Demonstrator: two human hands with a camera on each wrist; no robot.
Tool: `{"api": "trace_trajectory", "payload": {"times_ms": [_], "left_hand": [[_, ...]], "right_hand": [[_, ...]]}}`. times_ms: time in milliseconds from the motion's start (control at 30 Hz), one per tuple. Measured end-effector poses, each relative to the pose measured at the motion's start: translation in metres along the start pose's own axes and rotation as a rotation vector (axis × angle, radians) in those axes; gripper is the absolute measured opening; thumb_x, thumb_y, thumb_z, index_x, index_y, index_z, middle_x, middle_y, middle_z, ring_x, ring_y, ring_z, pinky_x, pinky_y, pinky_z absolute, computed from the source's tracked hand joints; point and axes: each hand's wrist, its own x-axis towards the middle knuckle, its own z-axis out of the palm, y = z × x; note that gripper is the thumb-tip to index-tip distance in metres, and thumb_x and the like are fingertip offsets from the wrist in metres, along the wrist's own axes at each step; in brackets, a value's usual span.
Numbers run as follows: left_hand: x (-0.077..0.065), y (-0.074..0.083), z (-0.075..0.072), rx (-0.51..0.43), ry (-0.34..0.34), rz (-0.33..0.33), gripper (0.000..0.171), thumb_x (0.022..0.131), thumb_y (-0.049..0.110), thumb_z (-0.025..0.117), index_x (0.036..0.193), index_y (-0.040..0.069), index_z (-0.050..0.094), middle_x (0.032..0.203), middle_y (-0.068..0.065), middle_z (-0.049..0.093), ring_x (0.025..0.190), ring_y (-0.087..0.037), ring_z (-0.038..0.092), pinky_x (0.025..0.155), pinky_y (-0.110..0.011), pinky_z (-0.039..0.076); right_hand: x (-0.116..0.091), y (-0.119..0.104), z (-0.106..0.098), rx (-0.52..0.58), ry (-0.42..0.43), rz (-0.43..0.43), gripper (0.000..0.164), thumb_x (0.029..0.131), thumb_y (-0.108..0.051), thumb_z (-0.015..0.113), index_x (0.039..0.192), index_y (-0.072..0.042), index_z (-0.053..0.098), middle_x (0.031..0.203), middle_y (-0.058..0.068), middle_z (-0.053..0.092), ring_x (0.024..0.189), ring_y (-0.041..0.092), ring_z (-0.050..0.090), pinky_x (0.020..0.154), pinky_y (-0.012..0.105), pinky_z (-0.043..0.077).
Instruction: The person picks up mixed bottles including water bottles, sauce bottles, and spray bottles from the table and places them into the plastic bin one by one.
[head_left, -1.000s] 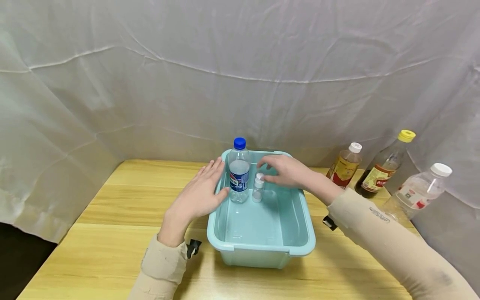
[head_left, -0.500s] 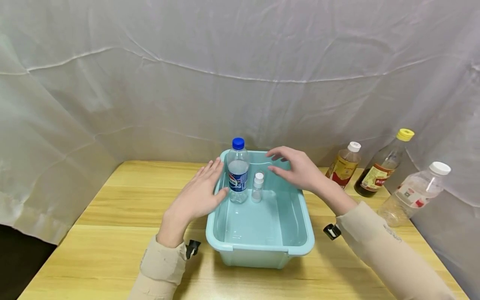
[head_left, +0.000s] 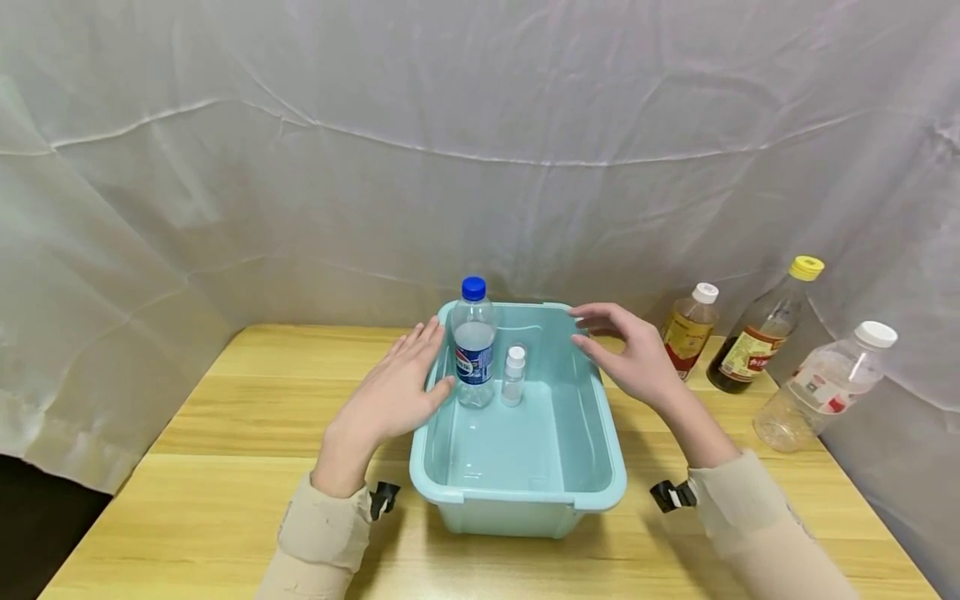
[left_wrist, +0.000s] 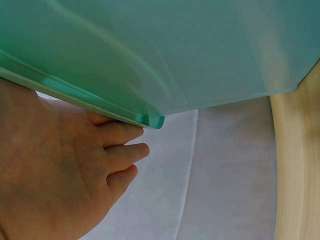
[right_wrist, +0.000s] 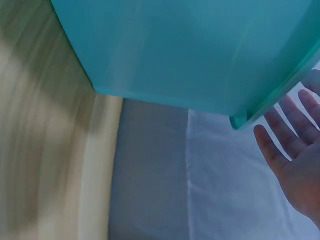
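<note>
A light blue plastic tub stands on the wooden table. Inside, at its back left, a Pepsi bottle with a blue cap stands upright beside a small clear bottle with a white cap. My left hand rests along the tub's left rim, fingers straight; the left wrist view shows its palm right under the rim. Over the right rim hovers my right hand, fingers loosely bent with nothing between them. Its spread fingers show beside the rim in the right wrist view.
To the right stand a bottle with a yellow and red label, a dark sauce bottle with a yellow cap and a clear bottle with a white cap. A grey cloth hangs behind the table.
My right hand has left the small clear bottle and moved right, out over the tub's right rim. My left hand has stayed at the left rim.
</note>
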Motion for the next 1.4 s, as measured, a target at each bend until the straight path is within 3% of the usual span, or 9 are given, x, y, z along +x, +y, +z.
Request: {"api": "trace_trajectory", "payload": {"times_ms": [300, 467, 600, 767, 933, 1067, 1200, 1400], "left_hand": [[0.000, 0.000, 0.000, 0.000, 0.004, 0.002, 0.078, 0.105, 0.040, 0.053, 0.164, 0.002, 0.021, 0.173, -0.013, 0.011, 0.160, -0.031, 0.008, 0.130, -0.048, 0.011], [0.000, 0.002, -0.001, -0.004, 0.000, -0.002, 0.077, 0.105, 0.039, 0.053, 0.164, 0.002, 0.021, 0.173, -0.012, 0.011, 0.160, -0.030, 0.008, 0.130, -0.048, 0.011], [0.000, 0.002, -0.001, -0.001, 0.000, 0.000, 0.077, 0.105, 0.040, 0.052, 0.164, 0.002, 0.021, 0.173, -0.013, 0.012, 0.160, -0.031, 0.009, 0.130, -0.048, 0.011], [0.000, 0.001, -0.001, -0.007, 0.002, -0.001, 0.076, 0.105, 0.037, 0.054, 0.164, 0.002, 0.022, 0.173, -0.012, 0.012, 0.160, -0.031, 0.009, 0.130, -0.048, 0.011], [0.000, 0.001, 0.000, -0.004, 0.003, 0.001, 0.076, 0.105, 0.037, 0.054, 0.164, 0.001, 0.022, 0.173, -0.013, 0.013, 0.160, -0.031, 0.009, 0.130, -0.047, 0.011], [0.000, 0.000, 0.000, -0.003, 0.002, -0.001, 0.076, 0.105, 0.038, 0.054, 0.164, 0.002, 0.022, 0.173, -0.013, 0.012, 0.160, -0.030, 0.009, 0.130, -0.047, 0.011], [0.000, 0.001, -0.001, -0.007, 0.000, -0.003, 0.076, 0.105, 0.038, 0.054, 0.164, 0.002, 0.021, 0.173, -0.012, 0.011, 0.160, -0.030, 0.009, 0.130, -0.047, 0.010], [0.000, 0.001, -0.001, 0.004, -0.003, -0.002, 0.077, 0.105, 0.039, 0.052, 0.164, 0.002, 0.020, 0.173, -0.011, 0.010, 0.160, -0.030, 0.008, 0.130, -0.048, 0.011]], "right_hand": [[-0.023, 0.017, -0.008, 0.094, 0.079, 0.084, 0.035, 0.099, -0.009, 0.071, 0.134, -0.008, 0.065, 0.128, 0.009, 0.070, 0.116, 0.016, 0.066, 0.101, 0.025, 0.055], [-0.033, 0.030, -0.014, 0.121, 0.163, 0.101, 0.033, 0.100, -0.006, 0.068, 0.133, -0.004, 0.064, 0.128, 0.016, 0.069, 0.113, 0.003, 0.065, 0.093, 0.012, 0.052], [-0.041, 0.043, -0.020, 0.133, 0.265, 0.144, 0.037, 0.100, -0.004, 0.067, 0.136, 0.001, 0.060, 0.129, 0.016, 0.068, 0.108, 0.000, 0.064, 0.086, 0.010, 0.051], [-0.047, 0.059, -0.028, 0.174, 0.427, 0.219, 0.042, 0.099, -0.004, 0.069, 0.139, 0.002, 0.057, 0.128, 0.003, 0.069, 0.111, 0.005, 0.065, 0.093, 0.012, 0.051], [-0.051, 0.079, -0.034, 0.185, 0.617, 0.251, 0.048, 0.095, -0.003, 0.074, 0.140, 0.000, 0.057, 0.129, 0.009, 0.069, 0.115, 0.013, 0.066, 0.095, 0.016, 0.053], [-0.052, 0.092, -0.039, 0.120, 0.717, 0.279, 0.053, 0.093, -0.006, 0.077, 0.142, -0.004, 0.056, 0.134, 0.011, 0.066, 0.121, 0.018, 0.062, 0.096, 0.020, 0.053], [-0.053, 0.101, -0.043, 0.052, 0.755, 0.349, 0.060, 0.093, -0.014, 0.078, 0.147, -0.012, 0.052, 0.142, 0.007, 0.059, 0.130, 0.020, 0.055, 0.106, 0.027, 0.049], [-0.052, 0.110, -0.047, 0.039, 0.705, 0.438, 0.070, 0.096, -0.024, 0.076, 0.156, -0.018, 0.042, 0.154, 0.005, 0.050, 0.142, 0.016, 0.046, 0.119, 0.033, 0.040]]}}
